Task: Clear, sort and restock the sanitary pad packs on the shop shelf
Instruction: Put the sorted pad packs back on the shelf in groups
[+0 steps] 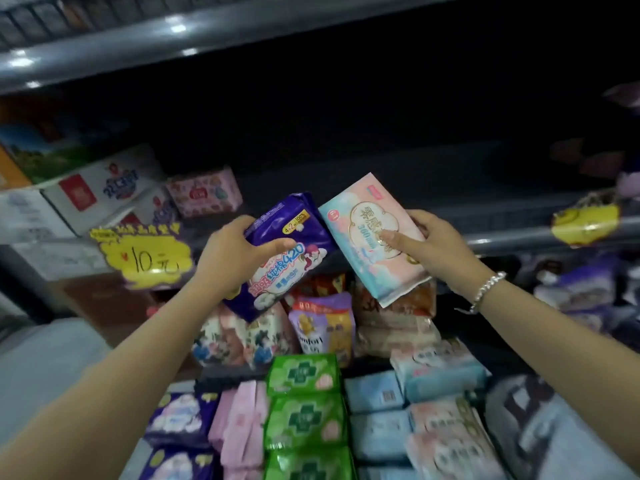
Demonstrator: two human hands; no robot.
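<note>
Left hand (pixel 235 252) clamped purple pack (pixel 282 254), right hand (pixel 427 239) pinched pink pack (pixel 375 237) at frame centre; slick wrappers risked slipping onto stacked packs (pixel 304 400) below.

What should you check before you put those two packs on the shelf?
1. Left hand holds the purple pack: ok.
2. Right hand holds the pink pack: ok.
3. Room on the dark shelf behind: ok, it looks bare.
4. Packs kept apart for sorting: ok, one in each hand.
5. Matching purple packs found: ok, lower left.
6. Shelf back clear: cannot tell, too dark.
</note>
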